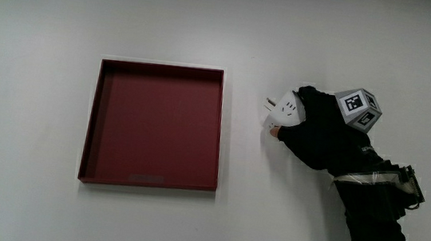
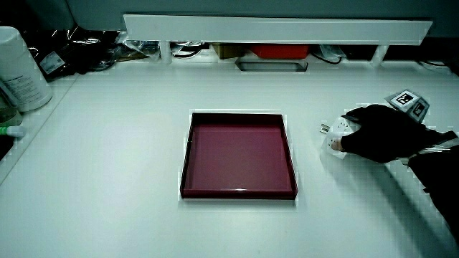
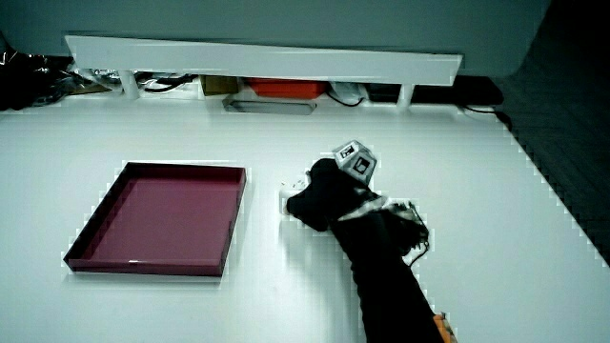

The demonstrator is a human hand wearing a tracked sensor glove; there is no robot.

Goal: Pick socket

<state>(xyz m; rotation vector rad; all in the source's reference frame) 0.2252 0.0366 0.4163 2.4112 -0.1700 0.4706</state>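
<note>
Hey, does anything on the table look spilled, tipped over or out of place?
Nothing stands out. The red tray lies flat and empty on the table, and the hand is closed on the white socket beside it. No spills or damage show.

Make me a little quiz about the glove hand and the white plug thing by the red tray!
1. True or false: the socket lies inside the red tray.
2. What is the hand doing? A) hovering over the tray B) closing on the socket beside the tray C) resting flat on bare table
3. Fill in: the tray holds ____.

Key
1. False. The socket sits on the white table, beside the tray; both side views agree.
2. B. The fingers wrap the socket.
3. Nothing; only its red floor shows.
</note>
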